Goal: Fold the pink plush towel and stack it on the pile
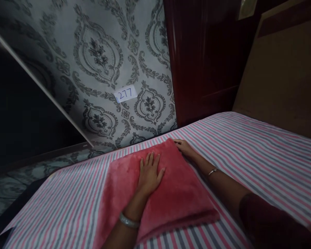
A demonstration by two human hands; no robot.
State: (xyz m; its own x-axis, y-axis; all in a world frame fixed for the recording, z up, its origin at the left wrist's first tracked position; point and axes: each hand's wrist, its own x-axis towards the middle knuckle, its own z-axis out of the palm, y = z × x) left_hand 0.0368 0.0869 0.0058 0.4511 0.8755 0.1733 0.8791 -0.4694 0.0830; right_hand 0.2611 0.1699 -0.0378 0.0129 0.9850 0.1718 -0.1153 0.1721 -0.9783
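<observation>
A plush pinkish-red blanket (181, 188) lies folded into a thick, roughly square stack on the striped sheet. My left hand (149, 173) rests flat on its top, fingers spread. At the stack's far right corner is my right hand (183, 147), its fingers bent against the blanket's edge. Some of those fingertips are hidden by the fold, so their grip on the edge is not clear. A wide silver bangle (129, 220) circles my left wrist, and a thin bracelet (213, 171) sits on my right.
The pink, grey and white striped sheet (249, 148) covers the surface under the blanket. Behind it stand a patterned wall with a paper label (125, 93) reading 277, and a dark red wooden door (199, 62). A large cardboard panel (282, 76) leans at right; a dark screen (28, 97) is at left.
</observation>
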